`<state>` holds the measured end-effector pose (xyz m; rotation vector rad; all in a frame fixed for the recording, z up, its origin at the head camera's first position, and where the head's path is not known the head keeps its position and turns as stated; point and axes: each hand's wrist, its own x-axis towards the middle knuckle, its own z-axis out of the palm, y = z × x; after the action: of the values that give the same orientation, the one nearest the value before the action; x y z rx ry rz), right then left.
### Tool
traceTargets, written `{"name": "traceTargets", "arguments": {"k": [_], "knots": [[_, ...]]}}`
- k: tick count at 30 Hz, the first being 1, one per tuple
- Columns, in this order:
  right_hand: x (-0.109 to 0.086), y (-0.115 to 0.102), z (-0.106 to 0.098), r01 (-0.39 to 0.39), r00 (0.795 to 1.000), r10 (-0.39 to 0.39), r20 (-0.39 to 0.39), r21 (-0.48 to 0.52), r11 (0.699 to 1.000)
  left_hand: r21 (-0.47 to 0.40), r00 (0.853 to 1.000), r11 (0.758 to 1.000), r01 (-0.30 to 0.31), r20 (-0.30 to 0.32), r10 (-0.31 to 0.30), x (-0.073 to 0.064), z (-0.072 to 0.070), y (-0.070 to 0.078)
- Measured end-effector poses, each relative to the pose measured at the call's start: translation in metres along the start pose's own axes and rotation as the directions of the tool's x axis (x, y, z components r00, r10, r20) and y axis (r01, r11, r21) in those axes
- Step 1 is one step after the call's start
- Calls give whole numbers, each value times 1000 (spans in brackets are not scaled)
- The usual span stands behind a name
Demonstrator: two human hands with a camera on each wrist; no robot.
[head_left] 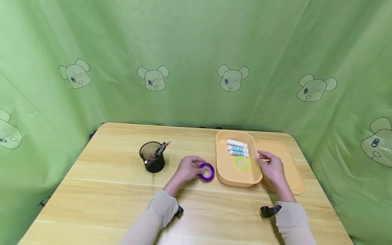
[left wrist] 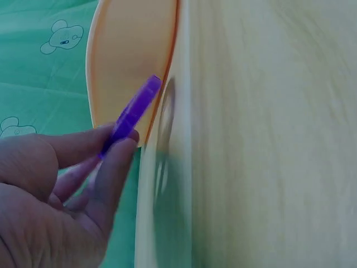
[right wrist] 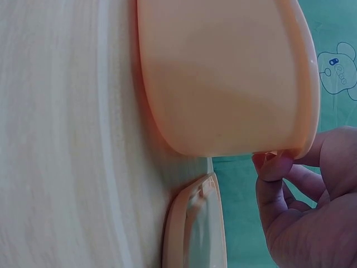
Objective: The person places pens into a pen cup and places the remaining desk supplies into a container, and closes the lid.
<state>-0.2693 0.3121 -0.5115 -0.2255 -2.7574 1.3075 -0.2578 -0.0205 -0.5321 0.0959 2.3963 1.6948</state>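
Pinched between thumb and fingers of my left hand [head_left: 189, 169] is a roll of purple tape [head_left: 206, 172], just left of a peach plastic box [head_left: 238, 179]. The left wrist view shows the purple roll [left wrist: 133, 114] edge-on and tilted above the tabletop. My right hand [head_left: 272, 166] holds the box's right wall by the rim, with thumb and fingertips [right wrist: 276, 166] at the edge in the right wrist view. Inside the box lie three white glue sticks [head_left: 238, 148] with teal labels and a yellow-green tape roll [head_left: 242, 163].
The peach lid [head_left: 291, 166] lies flat on the table [head_left: 101, 190] to the right, partly behind my right hand. A black mesh pen cup [head_left: 154, 165] with pens and pencils stands to the left. Green curtains [head_left: 193, 37] hang behind and along both sides of the table.
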Motion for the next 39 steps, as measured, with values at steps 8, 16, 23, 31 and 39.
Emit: {"name": "traceTargets", "arguments": {"k": [8, 16, 23, 31, 39], "knots": [[1, 1, 1, 13, 1000, -13, -4, 1, 1000, -86, 999, 996, -17, 35, 20, 0, -8, 4], [0, 0, 0, 23, 1000, -23, -5, 8, 1000, -208, 999, 978, -11, 50, 21, 2, -14, 10], [0, 1, 0, 21, 1000, -21, -3, 13, 1000, -282, 999, 959, -22, 40, 35, 4, -15, 21], [1, 4, 0, 25, 1000, -25, -8, 4, 1000, -355, 998, 934, -30, 37, 46, 4, -10, 34], [0, 2, 0, 11, 1000, -11, -6, 9, 1000, -368, 999, 929, -36, 13, 44, 9, 6, 40]]}}
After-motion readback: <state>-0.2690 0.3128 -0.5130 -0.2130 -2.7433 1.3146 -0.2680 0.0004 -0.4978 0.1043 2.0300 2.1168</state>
